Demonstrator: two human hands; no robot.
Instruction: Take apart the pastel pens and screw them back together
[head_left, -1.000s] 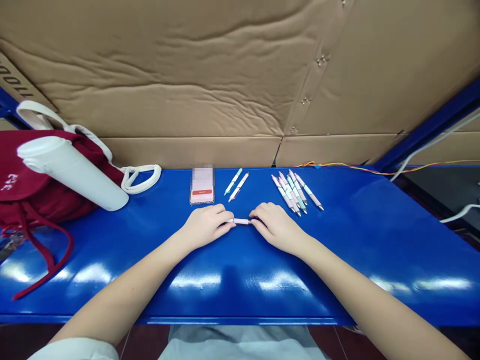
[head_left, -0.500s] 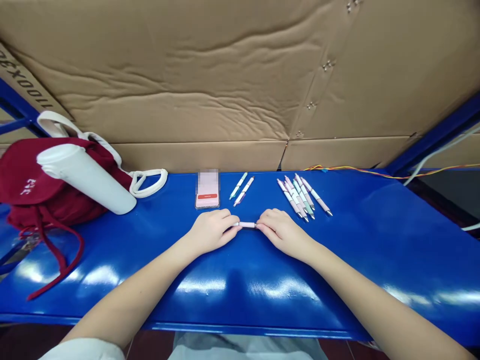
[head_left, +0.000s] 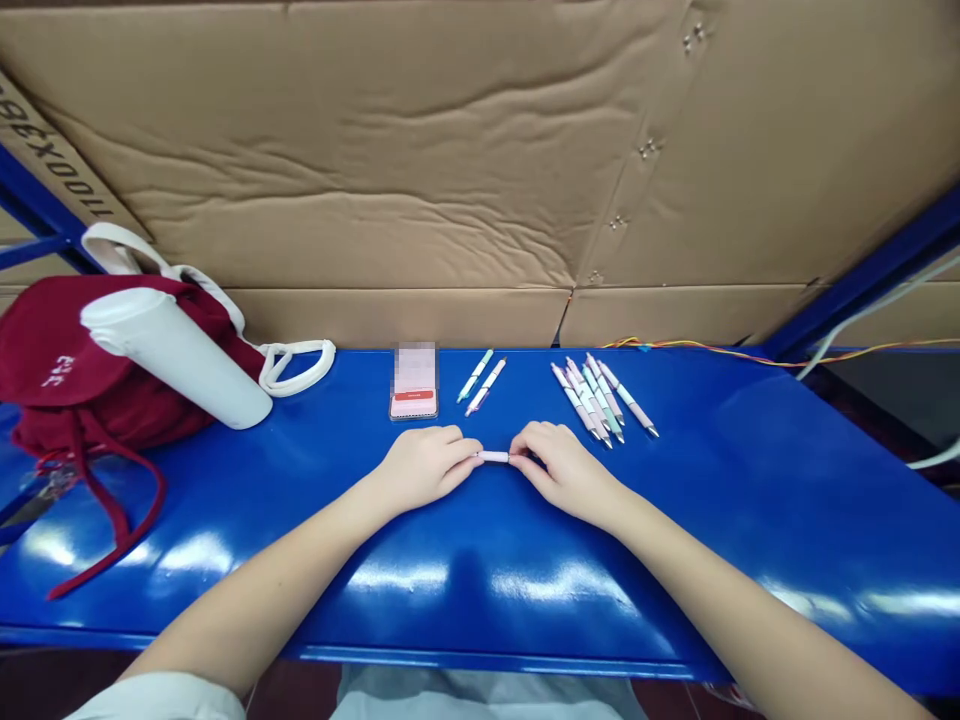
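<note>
A short pale pink pen barrel (head_left: 493, 456) lies level just above the blue table, held end to end between my two hands. My left hand (head_left: 427, 467) pinches its left end, and my right hand (head_left: 562, 472) grips its right end. My fingers hide both ends, so I cannot tell whether it is a whole pen. Beyond my hands lie a teal-trimmed pen (head_left: 475, 376) and a pink-trimmed pen (head_left: 486, 387). Further right, a tight group of several pink and teal pens (head_left: 600, 400) lies fanned out.
A phone in a pink case (head_left: 413, 382) lies left of the pens on the blue metal table (head_left: 712, 520). A white bottle (head_left: 176, 358) rests on a dark red bag (head_left: 67, 370) at the left. Cardboard stands behind; orange-yellow wires (head_left: 697, 345) run along the back edge.
My hands have drawn slightly closer, leaving less of the pink barrel visible between them. The whole scene has shifted slightly in view as my head moved.
</note>
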